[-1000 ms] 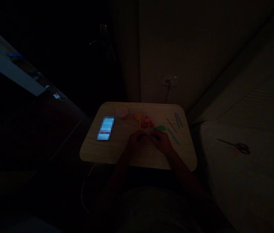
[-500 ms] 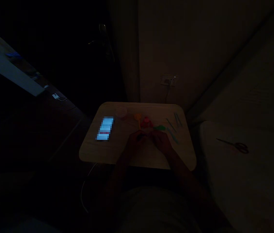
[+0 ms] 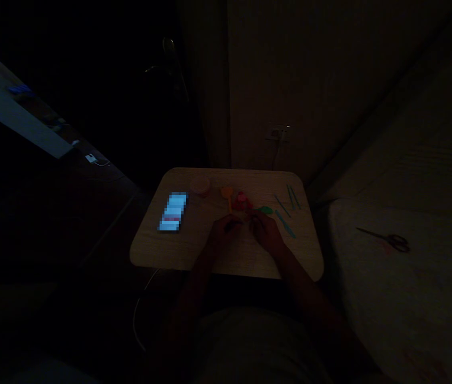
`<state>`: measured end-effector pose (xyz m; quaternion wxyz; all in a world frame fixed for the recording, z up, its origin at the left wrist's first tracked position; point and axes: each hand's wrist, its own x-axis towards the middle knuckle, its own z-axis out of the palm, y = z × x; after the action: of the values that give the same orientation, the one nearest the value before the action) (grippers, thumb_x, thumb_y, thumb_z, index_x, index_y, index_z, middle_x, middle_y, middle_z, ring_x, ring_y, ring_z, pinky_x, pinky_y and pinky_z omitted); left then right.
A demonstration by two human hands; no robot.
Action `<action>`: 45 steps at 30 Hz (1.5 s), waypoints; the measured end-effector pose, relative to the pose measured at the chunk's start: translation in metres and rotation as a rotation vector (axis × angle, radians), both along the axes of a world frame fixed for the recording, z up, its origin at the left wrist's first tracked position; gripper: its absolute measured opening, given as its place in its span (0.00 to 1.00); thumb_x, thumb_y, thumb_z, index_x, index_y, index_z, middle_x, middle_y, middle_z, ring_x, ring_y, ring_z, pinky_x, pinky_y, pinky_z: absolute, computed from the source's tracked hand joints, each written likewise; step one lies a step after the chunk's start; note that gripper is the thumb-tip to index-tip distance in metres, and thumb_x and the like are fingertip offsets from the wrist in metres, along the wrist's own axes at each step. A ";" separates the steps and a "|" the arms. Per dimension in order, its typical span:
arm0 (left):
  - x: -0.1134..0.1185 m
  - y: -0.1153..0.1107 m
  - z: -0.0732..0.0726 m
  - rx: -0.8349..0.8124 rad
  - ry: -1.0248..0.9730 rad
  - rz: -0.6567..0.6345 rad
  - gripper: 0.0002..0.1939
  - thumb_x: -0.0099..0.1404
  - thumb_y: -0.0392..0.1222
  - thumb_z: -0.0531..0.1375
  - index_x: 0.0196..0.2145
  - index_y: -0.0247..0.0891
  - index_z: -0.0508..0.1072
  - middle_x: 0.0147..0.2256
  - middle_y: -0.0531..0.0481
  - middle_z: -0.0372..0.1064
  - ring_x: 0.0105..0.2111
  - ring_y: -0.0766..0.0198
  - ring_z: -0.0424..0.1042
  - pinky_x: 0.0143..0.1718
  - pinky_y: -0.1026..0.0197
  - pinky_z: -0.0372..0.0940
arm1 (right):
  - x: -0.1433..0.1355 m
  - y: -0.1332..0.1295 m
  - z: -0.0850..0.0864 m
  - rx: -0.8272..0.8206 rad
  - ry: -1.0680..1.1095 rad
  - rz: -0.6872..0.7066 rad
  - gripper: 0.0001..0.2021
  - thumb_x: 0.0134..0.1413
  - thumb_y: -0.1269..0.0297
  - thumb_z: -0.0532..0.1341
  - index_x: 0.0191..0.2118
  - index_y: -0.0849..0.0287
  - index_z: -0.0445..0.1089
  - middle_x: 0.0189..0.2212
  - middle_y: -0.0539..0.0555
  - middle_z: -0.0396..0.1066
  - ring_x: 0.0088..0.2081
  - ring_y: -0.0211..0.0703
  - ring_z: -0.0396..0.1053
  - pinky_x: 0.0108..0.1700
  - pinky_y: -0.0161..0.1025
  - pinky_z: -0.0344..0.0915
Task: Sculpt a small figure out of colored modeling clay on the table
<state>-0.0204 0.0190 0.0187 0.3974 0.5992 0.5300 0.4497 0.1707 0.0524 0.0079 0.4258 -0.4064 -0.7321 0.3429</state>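
In dim light, my left hand [image 3: 222,230] is over the small wooden table [image 3: 186,253], its fingers curled in a pinch. My right hand [image 3: 266,232] faces it a short gap away, fingers also bent together. Darkness hides whatever is in either hand. Just beyond them lie a red lump-like piece [image 3: 242,200], its kind unclear, and an orange tool with a broad head and thin handle [image 3: 228,193]. A green flat piece [image 3: 265,210] lies right by my right hand's fingers.
A lit phone [image 3: 174,212] lies at the table's left, near a round lidded tub [image 3: 200,186]. Several thin blue-green sticks or tools [image 3: 285,223] are on the right. Scissors [image 3: 389,240] rest on a pale surface beside the table. A wall socket [image 3: 277,132] holds a plugged cable.
My hands have drawn slightly apart, opening a small gap between the fingertips. The things on the table stay where they were.
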 end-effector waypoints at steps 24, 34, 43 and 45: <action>-0.002 0.000 -0.001 -0.019 0.005 -0.012 0.09 0.65 0.44 0.63 0.39 0.37 0.79 0.37 0.50 0.78 0.38 0.61 0.75 0.43 0.61 0.69 | 0.000 -0.001 0.002 -0.081 -0.091 -0.075 0.15 0.55 0.53 0.68 0.27 0.55 0.66 0.21 0.49 0.69 0.24 0.41 0.64 0.28 0.37 0.60; -0.001 0.000 -0.001 -0.026 0.001 0.007 0.11 0.65 0.46 0.63 0.40 0.37 0.79 0.38 0.49 0.79 0.40 0.60 0.76 0.45 0.59 0.70 | 0.001 0.001 0.002 -0.005 -0.063 0.012 0.15 0.68 0.59 0.55 0.42 0.53 0.81 0.42 0.56 0.83 0.46 0.51 0.79 0.51 0.48 0.73; -0.001 0.000 -0.002 -0.012 -0.018 -0.005 0.10 0.65 0.45 0.63 0.39 0.36 0.79 0.38 0.48 0.79 0.39 0.61 0.75 0.44 0.60 0.70 | 0.001 0.000 -0.002 -0.010 0.006 -0.046 0.17 0.65 0.60 0.59 0.56 0.55 0.75 0.48 0.59 0.80 0.46 0.50 0.78 0.51 0.49 0.74; -0.001 0.000 -0.001 -0.009 -0.017 -0.006 0.10 0.65 0.44 0.63 0.39 0.36 0.79 0.38 0.48 0.79 0.39 0.61 0.76 0.44 0.60 0.70 | 0.001 0.001 -0.001 -0.008 0.013 -0.039 0.14 0.64 0.59 0.61 0.51 0.55 0.77 0.45 0.58 0.81 0.45 0.50 0.77 0.49 0.48 0.73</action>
<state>-0.0209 0.0188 0.0176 0.4058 0.5951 0.5271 0.4510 0.1715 0.0533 0.0070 0.4354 -0.4203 -0.7198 0.3401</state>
